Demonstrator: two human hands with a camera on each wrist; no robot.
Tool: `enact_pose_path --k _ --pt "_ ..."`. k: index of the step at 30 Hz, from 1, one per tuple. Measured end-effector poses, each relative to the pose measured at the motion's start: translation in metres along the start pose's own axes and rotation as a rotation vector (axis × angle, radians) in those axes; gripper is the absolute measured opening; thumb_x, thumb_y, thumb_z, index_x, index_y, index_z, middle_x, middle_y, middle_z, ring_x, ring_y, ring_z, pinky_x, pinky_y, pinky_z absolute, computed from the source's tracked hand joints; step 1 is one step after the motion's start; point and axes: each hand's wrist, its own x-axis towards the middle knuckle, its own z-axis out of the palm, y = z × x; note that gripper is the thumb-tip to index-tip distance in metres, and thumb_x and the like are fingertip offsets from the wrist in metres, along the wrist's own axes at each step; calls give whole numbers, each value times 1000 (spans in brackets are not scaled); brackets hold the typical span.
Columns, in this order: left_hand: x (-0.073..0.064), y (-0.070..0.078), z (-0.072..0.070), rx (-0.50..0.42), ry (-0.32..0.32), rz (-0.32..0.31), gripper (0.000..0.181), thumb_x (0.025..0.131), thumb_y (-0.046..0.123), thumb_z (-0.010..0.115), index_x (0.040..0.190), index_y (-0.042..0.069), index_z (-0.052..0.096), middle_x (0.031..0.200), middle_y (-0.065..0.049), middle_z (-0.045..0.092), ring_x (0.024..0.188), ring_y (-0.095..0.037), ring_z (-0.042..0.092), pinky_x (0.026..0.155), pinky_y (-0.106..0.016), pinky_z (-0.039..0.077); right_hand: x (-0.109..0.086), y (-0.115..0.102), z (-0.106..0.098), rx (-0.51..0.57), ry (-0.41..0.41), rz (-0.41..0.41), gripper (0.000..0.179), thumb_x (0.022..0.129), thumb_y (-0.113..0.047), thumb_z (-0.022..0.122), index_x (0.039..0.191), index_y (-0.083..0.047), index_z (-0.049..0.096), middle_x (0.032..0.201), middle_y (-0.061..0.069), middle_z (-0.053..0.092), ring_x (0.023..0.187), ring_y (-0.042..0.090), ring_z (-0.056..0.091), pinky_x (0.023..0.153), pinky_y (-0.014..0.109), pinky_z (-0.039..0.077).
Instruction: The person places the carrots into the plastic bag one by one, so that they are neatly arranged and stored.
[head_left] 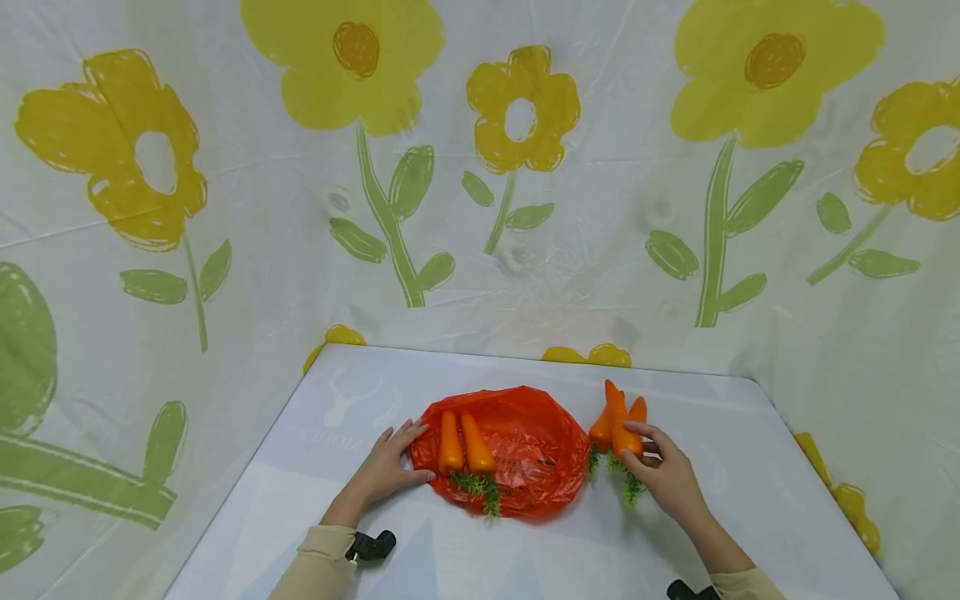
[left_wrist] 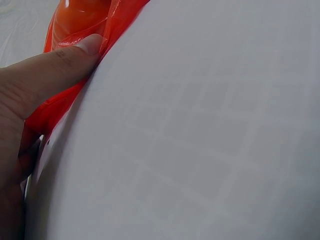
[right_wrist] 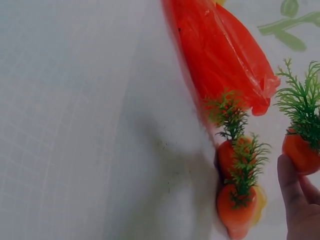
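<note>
A crumpled red plastic bag [head_left: 536, 425] lies spread on the table with its mouth upward. Two orange toy carrots [head_left: 450, 450] with green leafy tops rest side by side in its left part. My left hand [head_left: 384, 468] holds the bag's left rim, the thumb pressing the film in the left wrist view. To the right of the bag, my right hand [head_left: 669, 477] pinches a carrot [right_wrist: 301, 154] near its leafy end, raised off the table. Two more carrots [right_wrist: 236, 204] lie beside it on the table, partly hidden in the head view.
The white table [head_left: 300, 500] has faint printed patterns. Behind and beside it hang white sheets [head_left: 585, 250] printed with yellow flowers and green leaves. A dark wrist device [head_left: 371, 546] sits at the left cuff, another [head_left: 690, 592] at the right.
</note>
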Motion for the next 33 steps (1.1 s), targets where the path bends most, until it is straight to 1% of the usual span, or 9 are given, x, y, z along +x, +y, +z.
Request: enact_pose_path --k 7,15,17,22,25,33 --pt "0 0 0 -1 -2 -3 89 78 47 86 153 16 48 162 -10 37 154 -37 19 122 -61 14 0 -3 3 17 -5 -23 46 97 -24 72 138 -9 59 141 19 55 112 30 59 82 13 53" --pt "-1 0 -1 3 0 7 89 78 46 86 153 16 48 162 -8 37 154 -35 20 123 -59 13 -3 -5 7 57 -5 -83 44 95 -17 74 136 -9 61 135 16 59 104 18 60 81 15 55" --pt "-1 1 -1 4 5 8 89 78 46 86 152 15 49 162 -8 38 154 -36 21 123 -60 14 -3 -6 8 58 -6 -93 44 95 -17 74 136 -9 61 135 16 60 104 18 60 82 15 54" --pt "-1 1 -1 8 4 8 88 78 46 86 152 15 49 161 -8 39 153 -36 21 122 -61 14 -3 -9 9 63 -17 -92 44 95 -16 74 136 -8 61 134 14 60 106 23 59 83 15 54" --pt "-1 2 -2 10 -3 9 88 79 46 86 153 15 49 162 -7 38 154 -35 21 123 -60 13 -4 -10 10 64 -21 -93 43 95 -15 74 135 -9 61 134 14 60 106 24 59 83 16 55" --pt "-1 1 -2 13 1 25 89 78 44 87 152 13 49 161 -8 39 153 -33 24 123 -58 13 -5 -13 17 93 -25 -134 41 92 -8 75 132 -8 63 134 17 59 103 20 62 82 18 56"
